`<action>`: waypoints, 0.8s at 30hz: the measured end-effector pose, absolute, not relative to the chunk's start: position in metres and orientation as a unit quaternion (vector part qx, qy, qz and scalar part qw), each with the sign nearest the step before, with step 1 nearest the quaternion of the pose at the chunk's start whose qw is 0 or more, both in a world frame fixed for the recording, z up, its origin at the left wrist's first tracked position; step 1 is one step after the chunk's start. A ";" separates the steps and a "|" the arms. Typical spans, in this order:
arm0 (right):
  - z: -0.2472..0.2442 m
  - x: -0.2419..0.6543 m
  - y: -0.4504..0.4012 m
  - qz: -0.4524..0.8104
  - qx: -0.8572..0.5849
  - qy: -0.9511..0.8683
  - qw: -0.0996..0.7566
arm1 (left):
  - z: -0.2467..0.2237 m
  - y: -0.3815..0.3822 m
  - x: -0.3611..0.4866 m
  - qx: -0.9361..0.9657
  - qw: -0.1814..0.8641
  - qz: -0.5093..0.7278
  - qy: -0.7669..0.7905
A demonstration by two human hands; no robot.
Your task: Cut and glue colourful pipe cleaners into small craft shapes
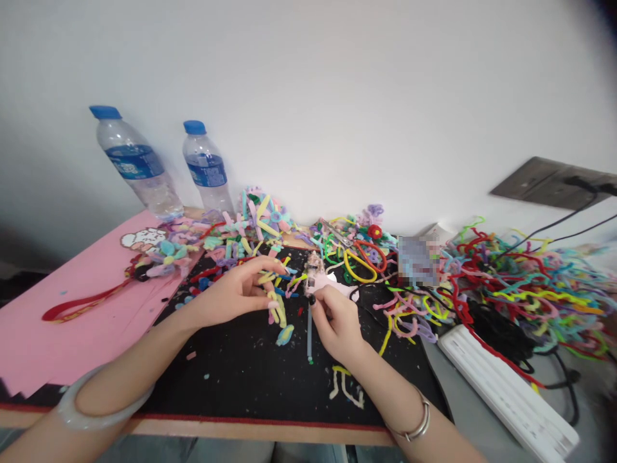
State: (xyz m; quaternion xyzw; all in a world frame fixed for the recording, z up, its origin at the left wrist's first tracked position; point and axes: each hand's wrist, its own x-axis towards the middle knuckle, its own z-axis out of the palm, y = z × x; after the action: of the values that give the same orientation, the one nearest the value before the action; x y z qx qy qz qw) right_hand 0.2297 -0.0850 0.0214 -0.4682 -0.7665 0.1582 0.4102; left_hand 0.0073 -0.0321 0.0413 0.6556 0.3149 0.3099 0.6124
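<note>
My left hand is closed, thumb and fingers around a pastel pipe-cleaner piece in yellow and pink, with a blue-and-yellow fuzzy end hanging below. My right hand is pinched shut beside the tip of a pink glue gun; whatever sits between its fingertips is too small to make out. The glue gun's nozzle end is crusted and brownish. A translucent bluish stick runs down the black mat just left of my right hand.
Two water bottles lean by the wall at left, behind a pink sheet holding a red strap. Pipe-cleaner pieces crowd the back. Right are tangled pipe cleaners, black cables and a white power strip.
</note>
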 end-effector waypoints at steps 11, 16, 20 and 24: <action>0.018 0.226 -0.085 0.248 -0.489 -0.717 0.430 | 0.033 -0.047 0.020 0.613 0.729 0.172 0.252; 0.020 0.223 -0.084 0.302 -0.482 -0.706 0.422 | 0.031 -0.049 0.022 0.635 0.712 0.158 0.253; 0.018 0.223 -0.083 0.318 -0.494 -0.679 0.440 | 0.030 -0.049 0.024 0.636 0.705 0.169 0.266; 0.015 0.224 -0.082 0.325 -0.504 -0.653 0.464 | 0.032 -0.047 0.024 0.633 0.699 0.173 0.284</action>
State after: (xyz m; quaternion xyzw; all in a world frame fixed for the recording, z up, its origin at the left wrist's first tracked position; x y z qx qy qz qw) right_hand 0.2244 -0.0819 0.0154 -0.5037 -0.6527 0.3246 0.4636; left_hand 0.0237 -0.0474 0.0324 0.6328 0.2844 0.1735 0.6990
